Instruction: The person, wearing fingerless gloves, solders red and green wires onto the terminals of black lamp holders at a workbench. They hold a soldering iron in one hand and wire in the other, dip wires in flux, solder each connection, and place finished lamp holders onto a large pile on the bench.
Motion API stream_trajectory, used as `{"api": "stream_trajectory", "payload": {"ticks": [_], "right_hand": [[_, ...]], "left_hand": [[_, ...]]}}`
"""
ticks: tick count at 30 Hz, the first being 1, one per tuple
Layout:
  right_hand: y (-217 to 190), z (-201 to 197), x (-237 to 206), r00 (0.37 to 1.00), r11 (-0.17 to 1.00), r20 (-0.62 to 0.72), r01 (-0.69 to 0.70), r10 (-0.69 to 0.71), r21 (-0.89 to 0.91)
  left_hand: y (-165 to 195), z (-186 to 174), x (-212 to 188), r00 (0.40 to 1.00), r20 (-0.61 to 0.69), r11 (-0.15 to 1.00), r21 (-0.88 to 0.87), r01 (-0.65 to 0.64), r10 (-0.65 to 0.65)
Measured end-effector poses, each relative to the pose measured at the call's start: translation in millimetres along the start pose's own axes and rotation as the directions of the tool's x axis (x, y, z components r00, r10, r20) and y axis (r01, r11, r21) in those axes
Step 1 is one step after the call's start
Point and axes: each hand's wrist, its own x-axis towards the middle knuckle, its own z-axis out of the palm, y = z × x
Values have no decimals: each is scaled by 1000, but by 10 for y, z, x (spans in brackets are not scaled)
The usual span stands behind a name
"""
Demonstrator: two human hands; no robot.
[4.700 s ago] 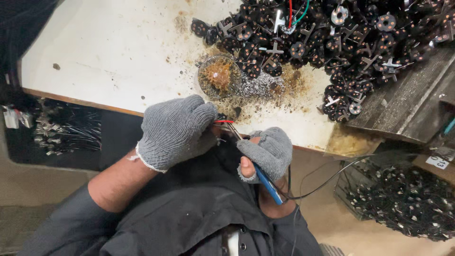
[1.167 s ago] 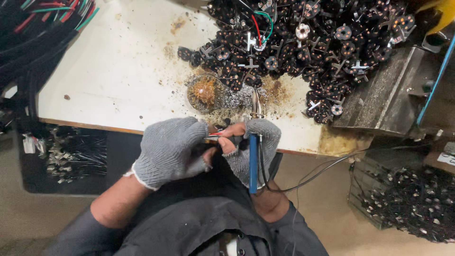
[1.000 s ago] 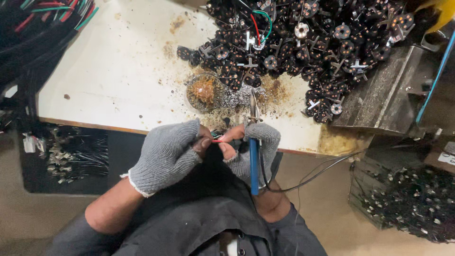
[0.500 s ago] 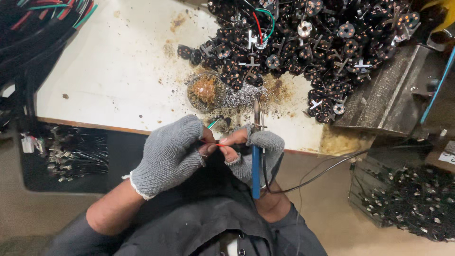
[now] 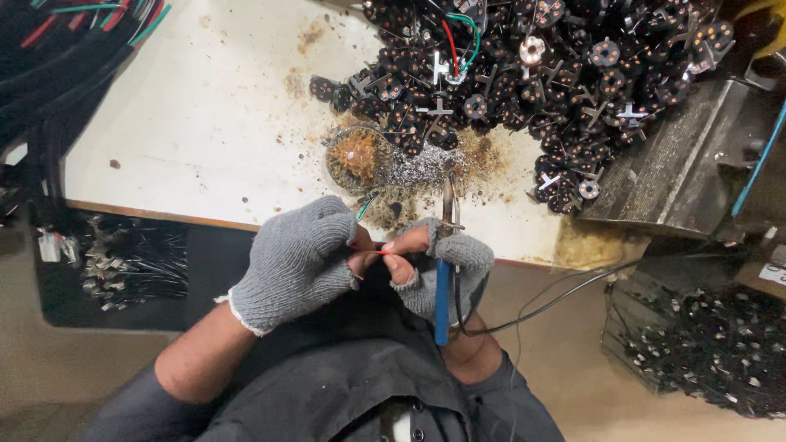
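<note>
Where the white worktable [image 5: 205,139] fills the upper left, its top is stained and dusted with brown grit, and dark cables [image 5: 57,74] hang off its far left side above a black bin of parts [image 5: 115,262]. Bare tabletop lies open on the left; the near wooden edge runs just above both hands. Left of centre, the left hand [image 5: 299,262], in a grey fingerless glove, curls in with bare fingertips pinching a thin red wire [image 5: 372,250]. Beyond it sits a small round tin of brown residue [image 5: 356,155]. Just right, the right hand [image 5: 438,266] pinches the same wire and grips a blue-handled soldering iron [image 5: 443,286], tip pointing at the table. A heap of black round components [image 5: 524,82] crowds the right, beside a grey metal tray [image 5: 679,164].
</note>
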Motion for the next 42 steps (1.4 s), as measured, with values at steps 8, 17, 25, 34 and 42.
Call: {"api": "stream_trajectory", "payload": {"ticks": [8, 17, 25, 34, 42], "right_hand": [[79, 6, -53, 988, 982, -19, 156, -154, 103], [290, 24, 41, 953, 976, -228, 170, -198, -137], [385, 52, -25, 953, 986, -259, 165, -159, 1], [375, 38, -42, 963, 985, -221, 166, -153, 46], [361, 42, -36, 961, 984, -219, 176, -168, 21]], "left_hand": [[49, 41, -45, 993, -55, 985, 137, -101, 109], [-240, -362, 252, 935, -349, 990, 94, 103, -65], [-257, -287, 291, 935, -348, 962, 227, 149, -62], [-236, -318, 315, 932, -354, 972, 179, 149, -78], [-209, -292, 317, 928, -369, 967, 218, 134, -46]]}}
